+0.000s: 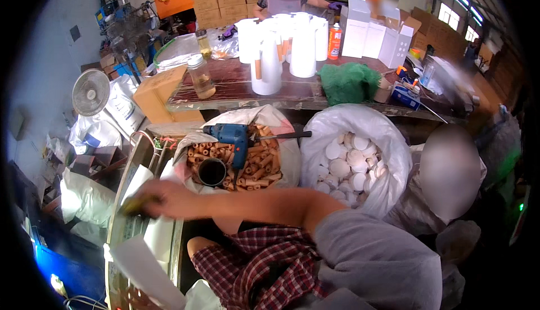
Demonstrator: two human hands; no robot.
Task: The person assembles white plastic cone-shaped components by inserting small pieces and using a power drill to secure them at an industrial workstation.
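Observation:
My right arm reaches across to the left, and my right hand is blurred by motion at the rail of a long metal trough. Its fingers are curled around a small dark yellowish thing, too smeared to name. Below it, a white tapered sheet or tube leans across the trough. I cannot make out my left hand. Just beyond my forearm, a blue power drill with a long dark bit lies on a sack of small brown tubes, beside a dark round cup.
An open white bag holds several white discs. Behind stands a dark red table with white cone-shaped pieces, a jar, an orange spray can, green netting and white boxes. Another person stands across it. A fan is at left.

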